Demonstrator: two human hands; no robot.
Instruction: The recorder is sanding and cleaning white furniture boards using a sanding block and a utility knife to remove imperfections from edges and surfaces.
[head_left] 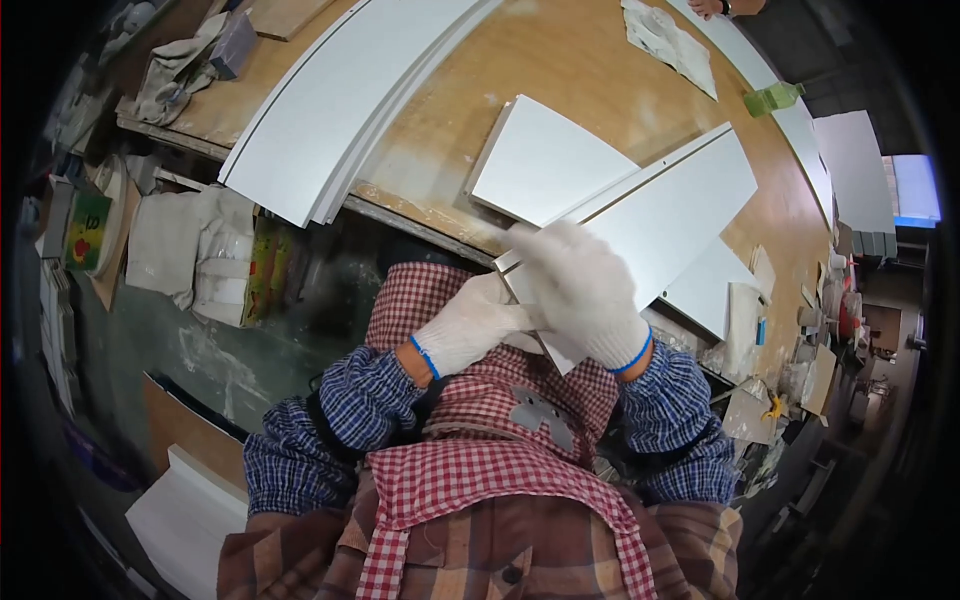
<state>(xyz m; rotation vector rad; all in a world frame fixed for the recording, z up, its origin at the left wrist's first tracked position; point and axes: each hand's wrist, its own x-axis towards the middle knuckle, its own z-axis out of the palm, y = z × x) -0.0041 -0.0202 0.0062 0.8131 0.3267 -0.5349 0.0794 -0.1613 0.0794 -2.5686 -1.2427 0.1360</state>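
A long white panel [690,200] with a small hole near its far corner lies slantwise, its near end sticking out over the table's front edge toward my apron. My gloved left hand [475,325] grips that near end at its left edge, the fingertips partly hidden. Over the same end is my gloved right hand [580,285], smeared by motion; its fingers cannot be made out, nor whether they hold anything. Beneath and beside the long panel are a shorter white panel [550,165] on the left and another white piece [712,285] on the right.
Long white boards [330,100] are stacked at the table's left. A white cloth [672,45] and a green bottle [773,98] are at the far right, near another person's hand [708,8]. Cardboard boxes [232,262] stand below left; a white board [190,520] leans lower left.
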